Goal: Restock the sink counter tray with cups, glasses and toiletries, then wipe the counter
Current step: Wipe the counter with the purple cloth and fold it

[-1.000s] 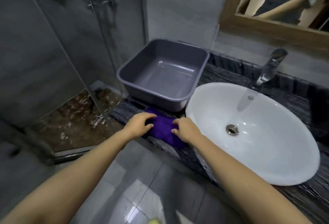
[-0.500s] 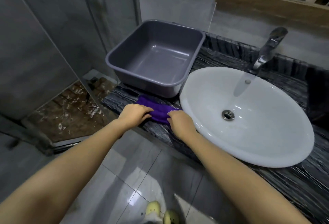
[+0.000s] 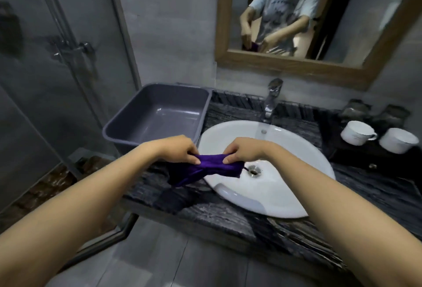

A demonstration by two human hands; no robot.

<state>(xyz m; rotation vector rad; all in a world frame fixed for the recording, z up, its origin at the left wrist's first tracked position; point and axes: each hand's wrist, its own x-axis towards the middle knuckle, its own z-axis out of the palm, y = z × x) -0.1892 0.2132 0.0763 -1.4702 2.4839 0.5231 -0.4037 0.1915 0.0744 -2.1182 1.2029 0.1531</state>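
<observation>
counter [image 3: 228,220]: dark stone | on it: grey tub [image 3: 127,135], white basin [image 3: 285,204], dark tray [image 3: 365,159]

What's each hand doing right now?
Left hand: closed, pinching one end of the purple cloth.
Right hand: closed, pinching the cloth's other end.

Grey plastic tub [image 3: 157,113] left of white basin [image 3: 285,186]; wood-framed mirror [image 3: 296,67] above chrome tap [image 3: 271,102].

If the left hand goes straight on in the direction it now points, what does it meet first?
The left hand points rightward along the purple cloth, so it would probably meet the right hand gripping the other end first. Depth is hard to judge; both hands appear to be above the rim of the white sink.
</observation>
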